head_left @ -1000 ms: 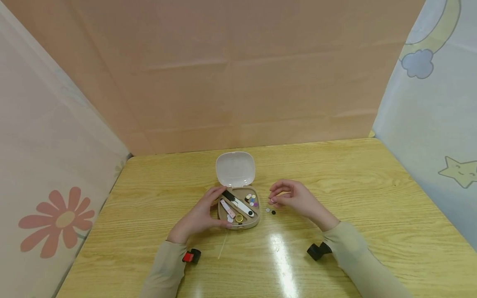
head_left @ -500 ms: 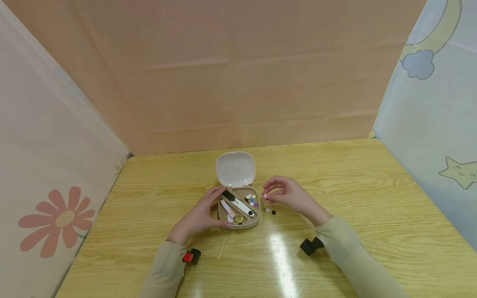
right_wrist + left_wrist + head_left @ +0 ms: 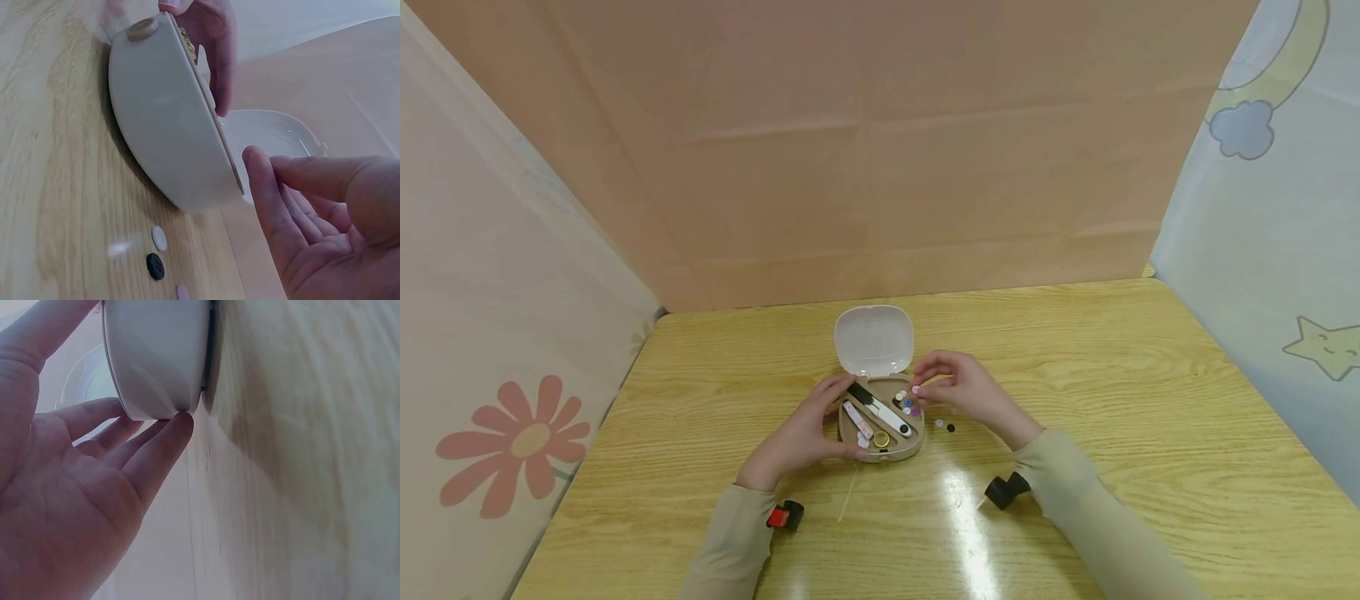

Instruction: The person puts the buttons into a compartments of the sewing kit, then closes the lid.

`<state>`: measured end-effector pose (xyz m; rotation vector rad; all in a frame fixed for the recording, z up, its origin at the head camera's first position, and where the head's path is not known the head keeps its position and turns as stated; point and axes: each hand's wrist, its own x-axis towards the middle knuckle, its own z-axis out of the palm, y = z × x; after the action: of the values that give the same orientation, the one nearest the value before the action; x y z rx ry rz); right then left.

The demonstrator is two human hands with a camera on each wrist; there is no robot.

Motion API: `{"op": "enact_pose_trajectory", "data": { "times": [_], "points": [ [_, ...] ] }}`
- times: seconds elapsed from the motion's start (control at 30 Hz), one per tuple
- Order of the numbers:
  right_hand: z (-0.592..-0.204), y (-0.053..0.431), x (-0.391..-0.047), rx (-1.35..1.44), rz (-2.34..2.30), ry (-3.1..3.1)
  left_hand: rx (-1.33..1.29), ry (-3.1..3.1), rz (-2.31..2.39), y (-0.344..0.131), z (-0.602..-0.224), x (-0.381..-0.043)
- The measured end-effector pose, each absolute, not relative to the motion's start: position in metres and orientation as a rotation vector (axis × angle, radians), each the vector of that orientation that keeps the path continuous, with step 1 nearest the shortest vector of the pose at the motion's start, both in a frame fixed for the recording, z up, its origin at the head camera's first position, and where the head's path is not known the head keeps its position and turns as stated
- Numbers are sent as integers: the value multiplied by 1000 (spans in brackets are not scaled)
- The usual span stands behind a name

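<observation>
A small cream sewing box (image 3: 898, 455) stands on the table with its white lid (image 3: 874, 340) raised at the back. My left hand (image 3: 801, 437) grips its left side, thumb at the front and fingers toward the back; in the left wrist view, fingertips touch the box wall (image 3: 156, 356). Over the right compartment, my right hand (image 3: 961, 390) pinches a pink button (image 3: 916, 389) between thumb and finger. Several colored buttons (image 3: 907, 403) lie in that compartment. The button in my fingers is hidden in the right wrist view.
A long white tool (image 3: 887, 417) with a black end, a pinkish strip (image 3: 857, 420) and a gold round piece (image 3: 882, 439) lie in the box. Right of it on the table are a white button (image 3: 159, 238), a black button (image 3: 155, 266) and a pink one (image 3: 182, 292).
My right hand has moved left with the pink button, from above the table beside the box to over the button compartment. The left hand and the box have stayed put.
</observation>
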<state>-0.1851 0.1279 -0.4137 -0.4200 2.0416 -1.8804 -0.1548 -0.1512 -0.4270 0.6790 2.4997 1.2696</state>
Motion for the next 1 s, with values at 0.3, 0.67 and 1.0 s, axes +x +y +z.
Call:
{"op": "enact_pose_trajectory", "data": {
  "times": [0.3, 0.67, 1.0],
  "points": [
    [-418, 121, -189, -448, -1878, 2066, 661, 2508, 1255, -150, -425, -157],
    [-413, 111, -191, -413, -1876, 2074, 666, 2514, 1253, -152, -426, -158],
    [-416, 103, -191, -350, -1864, 2080, 666, 2520, 1238, -152, -427, -157]
  ]
}}
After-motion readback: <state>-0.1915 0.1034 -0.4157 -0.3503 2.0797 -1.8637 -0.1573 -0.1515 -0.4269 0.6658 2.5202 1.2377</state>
